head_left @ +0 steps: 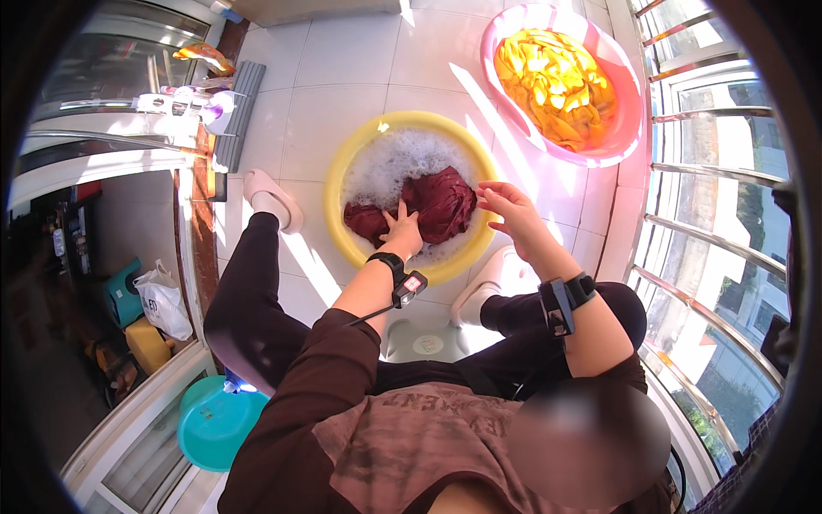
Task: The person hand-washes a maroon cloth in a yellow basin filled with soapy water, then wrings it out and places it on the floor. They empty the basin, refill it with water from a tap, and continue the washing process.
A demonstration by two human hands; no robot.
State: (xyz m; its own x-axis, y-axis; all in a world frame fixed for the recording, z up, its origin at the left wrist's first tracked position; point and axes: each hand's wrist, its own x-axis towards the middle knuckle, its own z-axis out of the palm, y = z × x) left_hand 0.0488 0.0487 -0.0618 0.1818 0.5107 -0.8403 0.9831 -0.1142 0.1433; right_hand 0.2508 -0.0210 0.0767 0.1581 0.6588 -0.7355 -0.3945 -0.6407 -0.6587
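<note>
A yellow basin (336, 230) of foamy water (377, 158) stands on the floor between my feet. Wet maroon cloth (441, 206) is bunched up in it, partly sunk in the suds. My left hand (402, 233) lies on the cloth near the basin's middle, fingers spread and pointing away from me. Just beyond the right rim, my right hand (510, 211) is raised in the air with its fingers apart and nothing in them. Each wrist carries a strapped-on dark device. How far the cloth reaches under the foam is hidden.
A pink basin (634, 94) holding wet yellow cloth (556, 86) stands at the far right, near the barred window (715, 171). A teal basin (193, 428) is at the lower left. Beneath me is a low pale stool (398, 338). Sunlight streaks the tiled floor (334, 60).
</note>
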